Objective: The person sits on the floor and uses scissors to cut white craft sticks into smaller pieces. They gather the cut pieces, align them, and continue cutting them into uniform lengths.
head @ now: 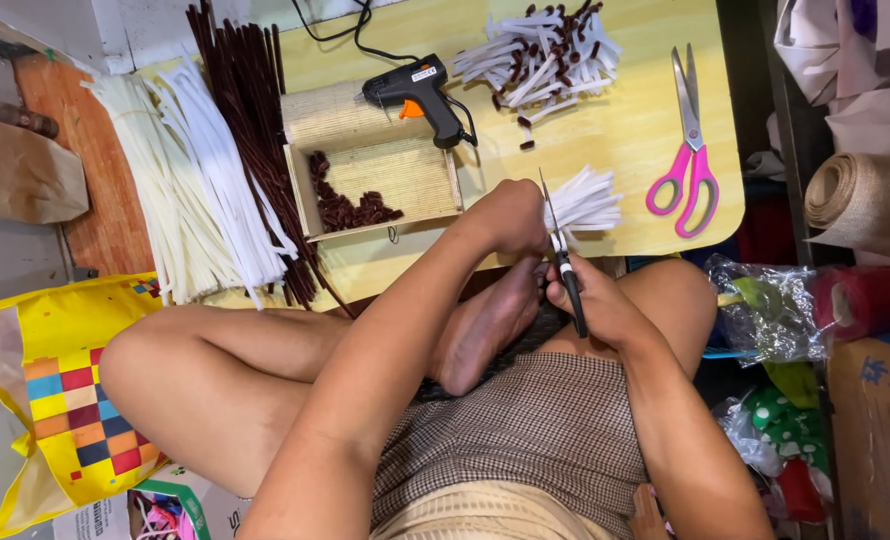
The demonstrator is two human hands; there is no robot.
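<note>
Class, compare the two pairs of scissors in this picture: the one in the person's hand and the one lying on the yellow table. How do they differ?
The black-handled scissors are held in the right hand, blades pointing up at the white strips held by the left hand; the pink-handled scissors lie untouched on the yellow table. The black pair looks slimmer; the pink pair has wide loop handles. Both have metal blades.

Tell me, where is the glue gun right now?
In the head view, the black glue gun lies at the table's far middle, just beyond the wooden tray.
</note>
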